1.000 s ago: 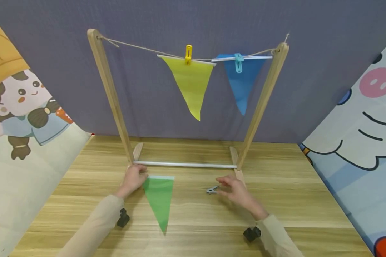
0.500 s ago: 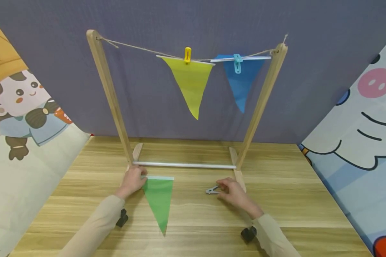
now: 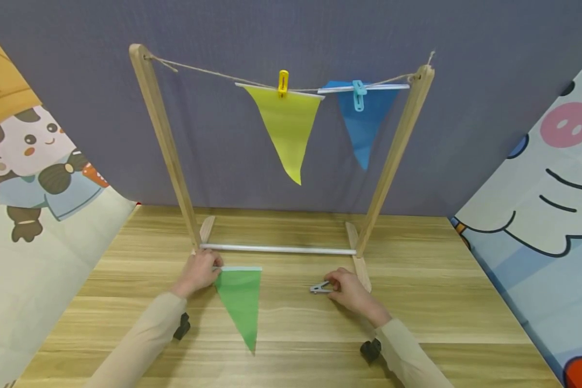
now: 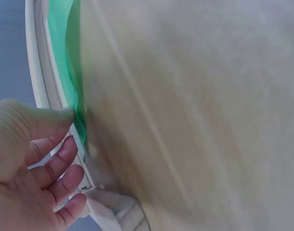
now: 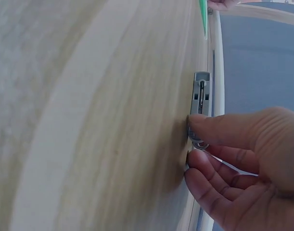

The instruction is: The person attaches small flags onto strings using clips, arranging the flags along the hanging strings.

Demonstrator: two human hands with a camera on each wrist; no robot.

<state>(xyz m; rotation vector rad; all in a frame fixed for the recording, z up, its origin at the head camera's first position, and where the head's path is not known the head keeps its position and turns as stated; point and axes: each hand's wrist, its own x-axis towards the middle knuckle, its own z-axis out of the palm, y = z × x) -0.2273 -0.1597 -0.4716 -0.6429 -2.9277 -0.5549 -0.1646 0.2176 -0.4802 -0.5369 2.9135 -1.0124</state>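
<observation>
A green triangular pennant [image 3: 240, 302] with a white top strip has its upper left corner pinched between the thumb and fingers of my left hand [image 3: 200, 272]. The same pennant [image 4: 65, 57] curves away from the thumb in the left wrist view. My right hand [image 3: 353, 293] pinches a grey clothespin [image 3: 320, 288] by its handle end, low over the table. In the right wrist view the clothespin [image 5: 201, 94] points away from the thumb. On the string [image 3: 213, 71] hang a yellow pennant [image 3: 288, 126] under a yellow clothespin [image 3: 283, 83] and a blue pennant [image 3: 367, 126] under a light blue clothespin [image 3: 359, 96].
A wooden frame stands behind both hands, with a left post [image 3: 167, 145], a right post [image 3: 395, 161] and a white crossbar [image 3: 278, 249] low between them. A grey panel [image 3: 223, 151] rises behind it. The table [image 3: 417, 302] has a wood-grain top.
My right hand's fingers have drawn closer around the clothespin's handles. The green pennant's lower tip has swung slightly right. My left hand has barely moved.
</observation>
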